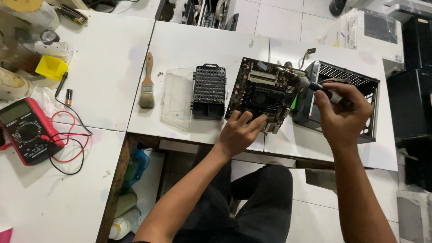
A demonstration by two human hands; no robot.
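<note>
A dark computer motherboard (pixel 263 92) lies on the white table (pixel 189 45) in front of me. My left hand (pixel 240 131) rests on its near edge, fingers pressing down on the board. My right hand (pixel 340 113) grips a black-handled screwdriver (pixel 325 92), whose tip points left at the board's right edge. Just behind my right hand stands a small black perforated metal computer case (pixel 360 83), open at the top.
Left of the board stand a black screwdriver-bit case (pixel 209 90), its clear lid (pixel 177 96) and a wooden paintbrush (pixel 147 83). A red multimeter (pixel 25 130) with leads, a yellow tray (pixel 51 66) and a small battery (pixel 68 96) lie far left. A white printer (pixel 371 33) is behind.
</note>
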